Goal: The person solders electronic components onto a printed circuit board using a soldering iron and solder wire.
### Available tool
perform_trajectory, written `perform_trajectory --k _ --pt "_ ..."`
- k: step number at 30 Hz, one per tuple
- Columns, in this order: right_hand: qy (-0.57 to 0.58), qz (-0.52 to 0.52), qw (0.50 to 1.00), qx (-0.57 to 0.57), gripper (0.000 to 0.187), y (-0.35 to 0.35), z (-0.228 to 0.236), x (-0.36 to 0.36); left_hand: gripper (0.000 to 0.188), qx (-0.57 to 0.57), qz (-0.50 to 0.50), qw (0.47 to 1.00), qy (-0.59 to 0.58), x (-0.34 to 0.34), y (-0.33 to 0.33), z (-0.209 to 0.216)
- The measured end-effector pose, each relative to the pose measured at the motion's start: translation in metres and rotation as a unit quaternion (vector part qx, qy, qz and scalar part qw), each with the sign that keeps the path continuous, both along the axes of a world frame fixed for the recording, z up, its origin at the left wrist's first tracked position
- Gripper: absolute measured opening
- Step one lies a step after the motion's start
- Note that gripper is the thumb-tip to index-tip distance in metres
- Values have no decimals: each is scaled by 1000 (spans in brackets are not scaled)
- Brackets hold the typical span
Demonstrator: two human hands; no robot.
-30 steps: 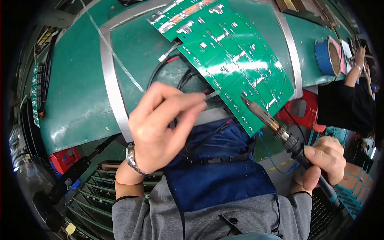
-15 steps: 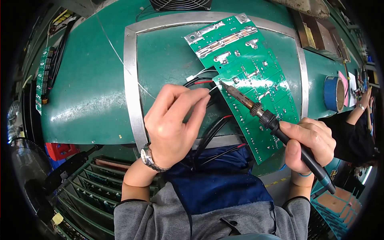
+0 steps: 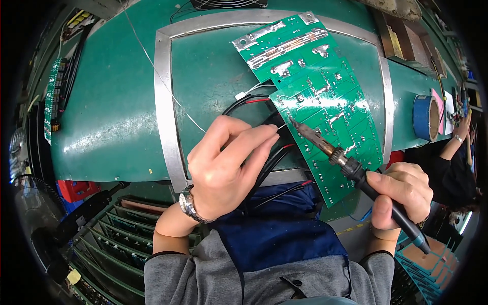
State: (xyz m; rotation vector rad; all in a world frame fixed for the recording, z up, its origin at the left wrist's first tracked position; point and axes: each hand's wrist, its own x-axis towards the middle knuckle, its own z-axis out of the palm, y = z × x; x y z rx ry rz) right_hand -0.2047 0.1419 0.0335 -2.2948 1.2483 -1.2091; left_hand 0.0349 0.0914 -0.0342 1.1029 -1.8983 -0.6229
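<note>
A large green circuit board lies solder side up, tilted, across the metal-framed worktop. My right hand grips a black-handled soldering iron, its tip at the board's left edge, among a row of solder joints. In my left hand, thumb and forefinger pinch a thin solder wire that comes down from the upper left. The wire's short free end points at the iron tip; whether they touch I cannot tell. Black and red leads and a white connector stick out from under the board.
A fan stands at the far edge. To the right are a wooden box, a blue tape roll and another person's hand. A rack of boards stands low on the left, near a red bin.
Both hands have moved slightly toward me and to the right. The iron tip and solder end have shifted down along the board's left edge.
</note>
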Motion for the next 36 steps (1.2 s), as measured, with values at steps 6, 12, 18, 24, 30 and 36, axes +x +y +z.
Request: perform_trajectory --k 6,12,18,24,30,36 --pt "36 -33 999 1 27 2 -3 6 19 -18 -17 999 -43 -4 -2 -1" --pt "18 -13 1000 4 18 5 0 -5 23 17 -9 1000 -5 -5 4 1" --pt "6 -7 1000 22 22 18 0 -9 22 -2 -53 998 -17 -4 11 2" --pt "29 20 999 2 17 19 1 -6 27 -68 -58 995 -47 -6 7 -2" --pt "33 -31 999 -6 27 24 -8 -6 27 -45 -46 996 -57 -8 14 -3" --pt "15 17 1000 -7 19 25 1 -15 25 -11 -32 999 -33 -11 19 2"
